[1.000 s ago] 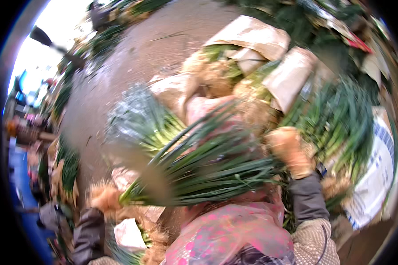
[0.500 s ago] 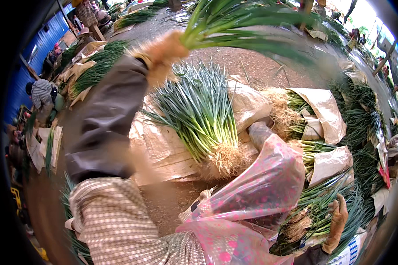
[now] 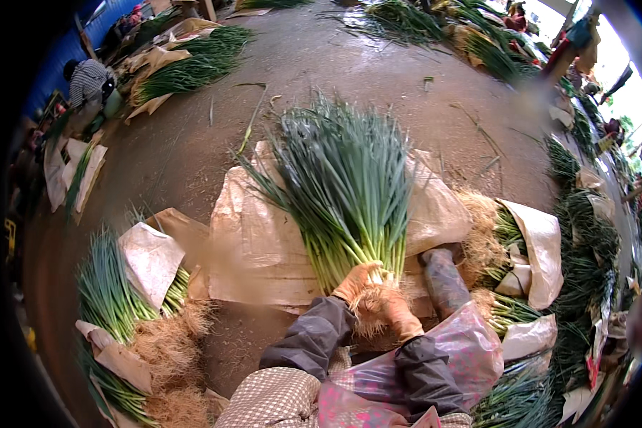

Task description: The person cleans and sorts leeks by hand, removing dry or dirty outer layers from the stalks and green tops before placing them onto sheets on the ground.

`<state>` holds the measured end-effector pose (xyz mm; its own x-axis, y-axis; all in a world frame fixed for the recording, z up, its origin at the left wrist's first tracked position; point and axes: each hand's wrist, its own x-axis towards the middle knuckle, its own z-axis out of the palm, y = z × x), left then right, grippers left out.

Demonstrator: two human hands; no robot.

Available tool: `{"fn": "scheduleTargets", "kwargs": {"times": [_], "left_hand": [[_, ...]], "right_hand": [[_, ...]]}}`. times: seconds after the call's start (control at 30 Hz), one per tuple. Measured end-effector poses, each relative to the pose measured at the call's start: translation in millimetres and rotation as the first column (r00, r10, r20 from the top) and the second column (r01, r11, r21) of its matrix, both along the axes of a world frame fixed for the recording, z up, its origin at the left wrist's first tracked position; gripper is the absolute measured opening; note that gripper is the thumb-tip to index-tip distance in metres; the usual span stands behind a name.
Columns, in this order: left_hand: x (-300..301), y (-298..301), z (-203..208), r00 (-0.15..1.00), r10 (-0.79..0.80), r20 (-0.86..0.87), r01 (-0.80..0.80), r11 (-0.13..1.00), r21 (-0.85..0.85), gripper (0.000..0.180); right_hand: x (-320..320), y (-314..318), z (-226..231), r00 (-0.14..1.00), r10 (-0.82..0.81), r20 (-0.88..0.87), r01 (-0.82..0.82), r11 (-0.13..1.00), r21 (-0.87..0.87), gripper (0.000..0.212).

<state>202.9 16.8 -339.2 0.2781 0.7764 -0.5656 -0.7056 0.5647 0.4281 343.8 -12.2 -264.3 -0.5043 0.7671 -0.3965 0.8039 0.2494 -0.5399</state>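
A large heap of green onions [image 3: 349, 178] lies on a tan wrapping sheet [image 3: 253, 242], leaves pointing away from me and pale roots toward me. My left hand [image 3: 357, 280], in an orange glove, closes round the white stalk ends at the near edge of the heap. Just to its right, my right hand [image 3: 399, 314], gloved alike, grips the stalk bases from the root side. Its fingertips are partly hidden among stalks and roots. The roots [image 3: 367, 321] hang between both hands.
Wrapped green onion bundles [image 3: 121, 285] lie at my left; another wrapped bundle [image 3: 513, 242] is at my right. A boot [image 3: 446, 282] stands beside the sheet. A person in a checked top [image 3: 89, 82] bends at the far left. More onion piles [image 3: 200, 64] line the floor.
My left hand has come down from above the heap with its onion bunch. My right hand has moved from the lower-right pile to the root end. The view has shifted.
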Motion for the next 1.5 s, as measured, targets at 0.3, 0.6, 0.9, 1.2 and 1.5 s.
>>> {"fn": "scheduleTargets", "kwargs": {"times": [0.3,0.6,0.9,1.2,1.5], "left_hand": [[-27,-40,49,0.667,0.353,-0.656,-0.269,0.935,0.231,0.068],[-41,58,19,-0.185,0.384,-0.905,0.938,0.344,-0.045,0.029],[-42,63,-8,-0.100,0.463,-0.881,0.923,0.374,0.091,0.027],[-97,15,55,-0.072,0.679,-0.731,0.568,0.630,0.529,0.038],[-304,-123,-160,0.214,-0.024,-0.976,-0.585,0.797,-0.148,0.072]], "right_hand": [[-28,-16,15,0.908,0.043,0.417,0.037,0.982,-0.183,0.056],[-18,-56,-50,0.910,0.015,0.413,-0.101,0.977,0.187,0.029],[60,-97,146,0.837,-0.333,-0.434,0.401,0.913,0.071,0.012],[278,-75,176,0.771,-0.508,0.384,0.278,0.811,0.515,0.039],[293,46,120,0.701,-0.695,-0.160,0.708,0.706,0.035,0.031]]}}
